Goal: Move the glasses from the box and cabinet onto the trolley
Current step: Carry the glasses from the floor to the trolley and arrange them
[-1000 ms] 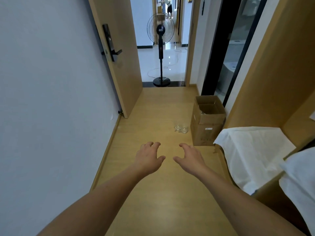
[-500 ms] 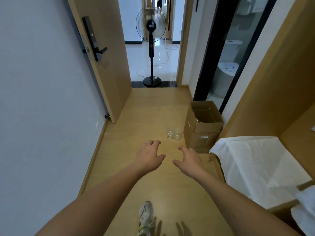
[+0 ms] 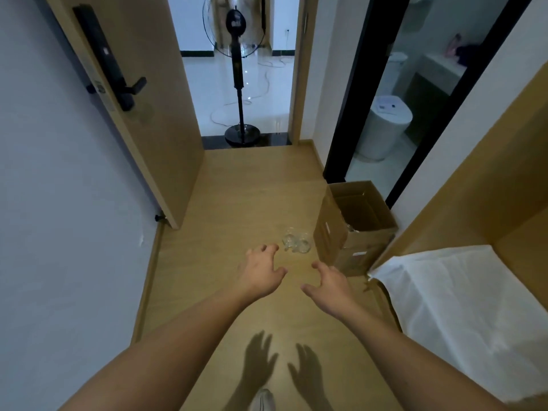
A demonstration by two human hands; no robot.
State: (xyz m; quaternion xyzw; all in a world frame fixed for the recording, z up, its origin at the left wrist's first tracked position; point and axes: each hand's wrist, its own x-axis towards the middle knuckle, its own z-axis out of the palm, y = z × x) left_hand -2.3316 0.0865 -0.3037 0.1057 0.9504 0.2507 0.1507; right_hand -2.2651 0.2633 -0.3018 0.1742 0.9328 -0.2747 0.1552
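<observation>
Two bare arms reach fwd over the wood floor (image 3: 237,188). Left hand (image 3: 261,272) palm down, fingers spread & loosely curled, holding nothing. Right hand (image 3: 329,284) same, thumb out to the side, fingers apart, nothing in them. Hands near each other, not touching; both shadows fall on the floor below.

Glasses (image 3: 296,243), clear, small cluster, stand on the floor just beside the box (image 3: 353,229), ahead of the left fingertips, apart from them. Box is brown cardboard, flaps open; inside looks dim, a faint glint of glass near the front wall, count can't tell.

White cloth (image 3: 462,307), smooth w/ soft folds, covers a surface at right. Black pedestal fan (image 3: 240,84) stands in the doorway.
</observation>
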